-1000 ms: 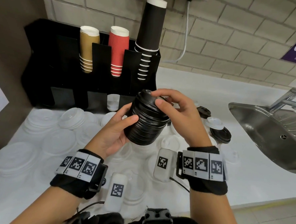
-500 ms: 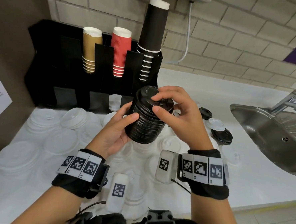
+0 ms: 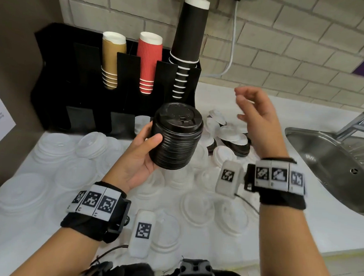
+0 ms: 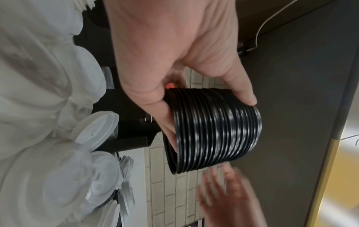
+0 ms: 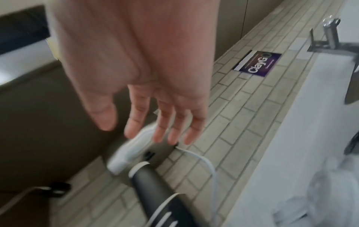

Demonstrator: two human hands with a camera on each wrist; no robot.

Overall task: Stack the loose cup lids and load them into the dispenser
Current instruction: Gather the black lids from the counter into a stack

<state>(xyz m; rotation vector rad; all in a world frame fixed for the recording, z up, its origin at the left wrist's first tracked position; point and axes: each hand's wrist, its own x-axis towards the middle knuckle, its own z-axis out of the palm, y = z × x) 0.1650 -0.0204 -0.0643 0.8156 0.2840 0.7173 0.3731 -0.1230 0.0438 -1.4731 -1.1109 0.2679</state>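
A tall stack of black cup lids [image 3: 177, 137] [image 4: 213, 130] is held in the air in front of the black dispenser [image 3: 58, 83]. My left hand [image 3: 142, 154] [image 4: 174, 64] grips the stack's side, thumb on the near side and fingers wrapped behind. My right hand [image 3: 254, 116] [image 5: 147, 110] hovers to the right of the stack, above the counter, empty, with its fingers relaxed and spread. A mixed pile of loose black and white lids [image 3: 230, 136] lies under the right hand. Many white lids [image 3: 85, 170] cover the counter below.
The dispenser holds gold cups [image 3: 112, 59], red cups [image 3: 148, 61] and a tall column of black cups [image 3: 189, 42]; its lower lid slots [image 3: 80, 116] look dark. A steel sink [image 3: 332, 168] with a tap [image 3: 356, 125] is at the right. A brick wall stands behind.
My right hand has let go of the top of the black lid stack and lifted away to the right. The left hand alone keeps the stack, now slightly higher.
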